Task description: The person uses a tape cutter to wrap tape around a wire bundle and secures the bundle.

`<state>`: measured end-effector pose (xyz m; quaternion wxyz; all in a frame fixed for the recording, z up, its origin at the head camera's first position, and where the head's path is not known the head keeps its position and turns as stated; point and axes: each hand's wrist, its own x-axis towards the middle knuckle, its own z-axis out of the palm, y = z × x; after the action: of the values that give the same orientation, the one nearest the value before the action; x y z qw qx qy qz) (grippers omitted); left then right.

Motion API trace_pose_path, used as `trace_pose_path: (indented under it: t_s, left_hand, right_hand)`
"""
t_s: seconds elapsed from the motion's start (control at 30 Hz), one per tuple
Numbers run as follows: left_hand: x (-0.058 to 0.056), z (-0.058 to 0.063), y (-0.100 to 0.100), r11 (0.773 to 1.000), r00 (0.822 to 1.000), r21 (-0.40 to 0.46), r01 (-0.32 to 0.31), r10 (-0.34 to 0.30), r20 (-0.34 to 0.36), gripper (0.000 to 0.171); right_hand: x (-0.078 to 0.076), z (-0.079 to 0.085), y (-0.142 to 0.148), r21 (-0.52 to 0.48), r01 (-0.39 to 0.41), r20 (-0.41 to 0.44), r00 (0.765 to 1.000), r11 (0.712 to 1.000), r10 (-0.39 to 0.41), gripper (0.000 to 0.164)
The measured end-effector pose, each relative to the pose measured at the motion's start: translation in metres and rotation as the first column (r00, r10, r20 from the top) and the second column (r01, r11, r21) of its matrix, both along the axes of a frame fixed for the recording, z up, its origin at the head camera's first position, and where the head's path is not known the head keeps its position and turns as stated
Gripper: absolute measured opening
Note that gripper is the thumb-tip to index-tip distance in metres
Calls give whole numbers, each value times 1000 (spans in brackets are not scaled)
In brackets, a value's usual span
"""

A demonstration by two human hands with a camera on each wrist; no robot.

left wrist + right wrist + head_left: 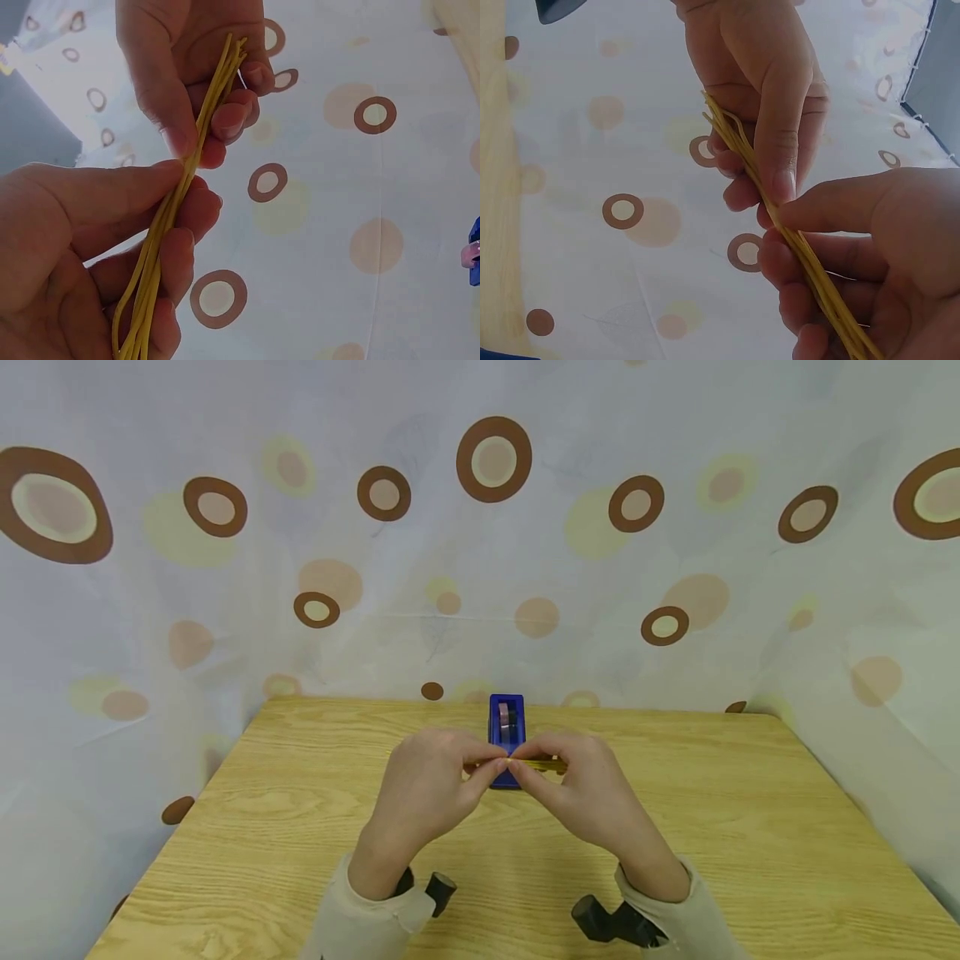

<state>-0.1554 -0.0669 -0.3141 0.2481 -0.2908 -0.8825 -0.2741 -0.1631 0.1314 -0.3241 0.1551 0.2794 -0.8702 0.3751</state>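
Observation:
In front of the body, my left hand [429,789] and right hand [588,789] meet fingertip to fingertip. Both pinch a slim bundle of thin yellow strands [546,765] between thumb and fingers, side by side near its middle. Up close in the left wrist view, the yellow strands [154,255] run through the curled fingers of both hands, with uneven ends at the top. The right wrist view shows the strands [829,292] drawn tight together at the thumbs and fanning slightly apart at each end. A blue tape dispenser [507,702] stands behind the hands, partly hidden by them.
The wood-grain table [247,852] spreads out beneath the hands. Behind it and along its sides hangs a white sheet [450,552] with brown and beige circles. A black device [441,893] sits at the left cuff and another [600,918] at the right.

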Motion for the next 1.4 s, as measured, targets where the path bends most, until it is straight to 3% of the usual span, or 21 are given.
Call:
trace_pose_path:
  t_s: [0.27,0.73,1.03,1.4]
  left_hand:
    - [-1,0,0,1000,1000,8,5,-5,6,6]
    - [-1,1,-1,1000,998,20,7,-8,56,8]
    - [-3,0,-1,1000,995,-21,-9,11,96,13]
    - [-2,-1,-4,999,999,-30,-9,10,40,7]
  right_hand:
    - [-1,-1,0,3,7,-70,997,1000,-7,5]
    - [-3,-4,0,10,12,-116,993,1000,-11,8]
    - [-4,-5,-1,7,21,-148,989,1000,-20,9]
    - [-3,-6,-2,-22,-19,-155,988,1000,16,5]
